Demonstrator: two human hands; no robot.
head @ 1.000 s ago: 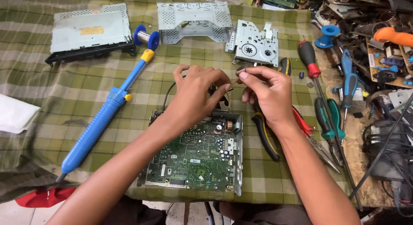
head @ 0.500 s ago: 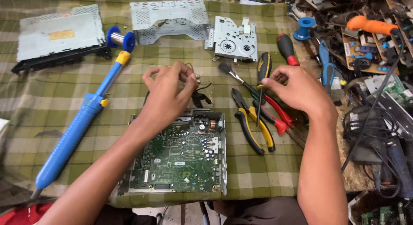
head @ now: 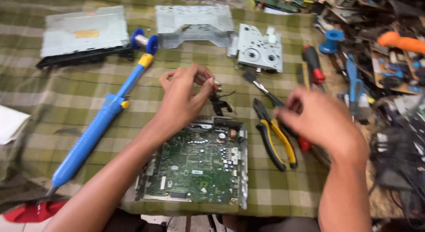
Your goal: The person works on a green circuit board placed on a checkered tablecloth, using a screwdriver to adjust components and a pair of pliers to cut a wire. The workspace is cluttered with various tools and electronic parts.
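While only the head view shows this moment, every line below is read from it.

Head view, left hand: left hand [head: 183, 97] is raised above the middle of the tabletop [head: 40, 112], fingers pinched together on a small component [head: 216, 86] with thin dark leads hanging from it.

Head view, right hand: right hand [head: 321, 121] is blurred, low over the tools toward the right edge; fingers are curled, but whether they close on anything I cannot tell.

Small component: just beyond the far edge of the green circuit board [head: 199, 165], which lies in its metal frame at the near edge, centre.

Key relation: the yellow-handled pliers [head: 274, 136] lie just left of and beneath the right hand, long axis running from far to near edge, jaws pointing away; the right hand is much the nearer one, the left being well apart across the board.

Other tools: a red-handled screwdriver [head: 313, 68] lies beyond the right hand; a long blue desoldering pump [head: 95, 130] slants toward the near left corner.

Far edge: a grey metal casing [head: 84, 32], a perforated bracket [head: 195, 23], a drive mechanism plate [head: 261, 48].
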